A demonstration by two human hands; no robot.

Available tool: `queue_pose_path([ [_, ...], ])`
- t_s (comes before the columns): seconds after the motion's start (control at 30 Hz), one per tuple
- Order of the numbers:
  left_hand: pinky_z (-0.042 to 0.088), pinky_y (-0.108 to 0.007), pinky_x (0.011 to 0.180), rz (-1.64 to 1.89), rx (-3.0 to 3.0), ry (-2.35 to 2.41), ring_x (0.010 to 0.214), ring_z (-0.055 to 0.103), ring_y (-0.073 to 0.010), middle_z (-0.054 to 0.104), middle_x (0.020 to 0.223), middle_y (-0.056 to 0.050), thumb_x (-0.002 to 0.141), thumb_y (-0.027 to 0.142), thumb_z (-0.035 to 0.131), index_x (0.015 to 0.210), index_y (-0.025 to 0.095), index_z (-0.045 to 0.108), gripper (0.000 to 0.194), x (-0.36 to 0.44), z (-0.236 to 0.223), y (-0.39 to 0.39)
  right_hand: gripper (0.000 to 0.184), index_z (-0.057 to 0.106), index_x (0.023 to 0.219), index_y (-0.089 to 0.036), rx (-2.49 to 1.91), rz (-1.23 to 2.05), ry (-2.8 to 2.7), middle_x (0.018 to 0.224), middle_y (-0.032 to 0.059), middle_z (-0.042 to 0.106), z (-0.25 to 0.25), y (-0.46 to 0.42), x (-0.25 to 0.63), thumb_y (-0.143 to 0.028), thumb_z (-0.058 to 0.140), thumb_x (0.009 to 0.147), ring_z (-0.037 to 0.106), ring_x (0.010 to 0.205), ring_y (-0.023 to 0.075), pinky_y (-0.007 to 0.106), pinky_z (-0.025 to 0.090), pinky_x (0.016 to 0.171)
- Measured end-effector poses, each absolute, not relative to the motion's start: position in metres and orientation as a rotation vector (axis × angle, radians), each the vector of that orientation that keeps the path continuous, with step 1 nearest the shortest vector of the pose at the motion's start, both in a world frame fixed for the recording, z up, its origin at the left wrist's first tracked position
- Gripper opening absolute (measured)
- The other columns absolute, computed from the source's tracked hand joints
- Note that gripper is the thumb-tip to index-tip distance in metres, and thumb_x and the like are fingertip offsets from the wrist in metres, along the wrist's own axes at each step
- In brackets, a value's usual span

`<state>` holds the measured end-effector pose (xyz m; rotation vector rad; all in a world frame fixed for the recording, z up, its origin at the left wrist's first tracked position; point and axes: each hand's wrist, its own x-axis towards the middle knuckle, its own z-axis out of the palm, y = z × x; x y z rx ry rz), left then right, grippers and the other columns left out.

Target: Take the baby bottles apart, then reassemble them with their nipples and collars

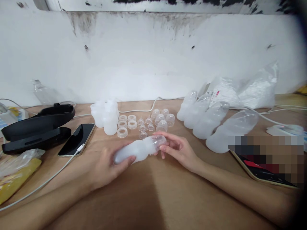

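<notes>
A frosted white baby bottle (136, 151) with a clear cap (158, 141) lies sideways between my hands, just above the brown table (148, 195). My left hand (109, 166) is wrapped round the bottle's base end. My right hand (178, 149) pinches the clear cap end with its fingers. Just behind the bottle lie several white rings (126, 123), small clear teats (145, 126) and clear caps (163, 118). Empty white bottle bodies (105, 116) stand behind those on the left.
Several capped bottles (211, 123) lie in a row at right, before plastic bags (244, 88). A phone (77, 139) on a white cable (48, 180) lies at left beside a black case (35, 127). Another phone (261, 172) lies at right. A white wall (153, 57) stands behind.
</notes>
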<state>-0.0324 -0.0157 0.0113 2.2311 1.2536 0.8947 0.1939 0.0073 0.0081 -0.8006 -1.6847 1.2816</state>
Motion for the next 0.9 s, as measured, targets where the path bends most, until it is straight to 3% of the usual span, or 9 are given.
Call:
queue_pose_path([
  [0.17, 0.05, -0.029, 0.067, 0.91, 2.163, 1.339, 0.09, 0.06, -0.0228, 0.066, 0.095, -0.001, 0.078, 0.037, 0.051, 0.104, 0.022, 0.053, 0.03, -0.028, 0.005, -0.021, 0.032, 0.051, 0.105, -0.015, -0.788, 1.315, -1.681, 0.069, 0.0008, 0.065, 0.007, 0.01, 0.194, -0.023, 0.058, 0.075, 0.059, 0.057, 0.0099, 0.021, 0.045, 0.053],
  [0.43, 0.047, -0.032, 0.079, 0.909, 2.031, 1.321, 0.093, 0.058, -0.0216, 0.063, 0.103, -0.004, 0.076, 0.037, 0.052, 0.107, 0.019, 0.052, 0.035, -0.022, 0.007, -0.025, 0.033, 0.052, 0.106, -0.017, -0.789, 1.33, -1.67, 0.07, -0.0001, 0.062, 0.003, 0.01, 0.196, -0.024, 0.059, 0.074, 0.059, 0.06, 0.0097, 0.022, 0.047, 0.057],
  [0.6, 0.049, -0.03, 0.075, 0.899, 1.842, 1.323, 0.09, 0.059, -0.0216, 0.065, 0.098, -0.002, 0.075, 0.039, 0.052, 0.099, 0.02, 0.055, 0.031, -0.018, 0.011, -0.023, 0.035, 0.051, 0.106, -0.017, -0.835, 1.289, -1.707, 0.067, -0.0006, 0.06, 0.005, 0.012, 0.197, -0.028, 0.059, 0.074, 0.056, 0.056, 0.0087, 0.022, 0.047, 0.057],
  [0.73, 0.048, -0.029, 0.075, 0.969, 1.875, 1.179, 0.092, 0.057, -0.0203, 0.06, 0.101, -0.002, 0.076, 0.034, 0.053, 0.104, 0.021, 0.048, 0.031, -0.019, 0.012, -0.022, 0.035, 0.057, 0.101, -0.018, -0.927, 1.145, -1.919, 0.08, 0.0022, 0.061, 0.049, 0.011, 0.202, -0.029, 0.064, 0.068, 0.055, 0.057, 0.0086, 0.021, 0.047, 0.052],
  [0.9, 0.044, -0.034, 0.082, 1.115, 1.996, 1.085, 0.107, 0.045, -0.0217, 0.044, 0.121, -0.009, 0.076, 0.024, 0.052, 0.118, 0.021, 0.034, 0.046, -0.023, 0.009, -0.022, 0.04, 0.058, 0.102, -0.02, -1.31, 0.722, -2.16, 0.063, 0.0003, 0.06, 0.123, 0.009, 0.236, -0.042, 0.059, 0.07, 0.05, 0.041, 0.008, 0.021, 0.041, 0.039],
])
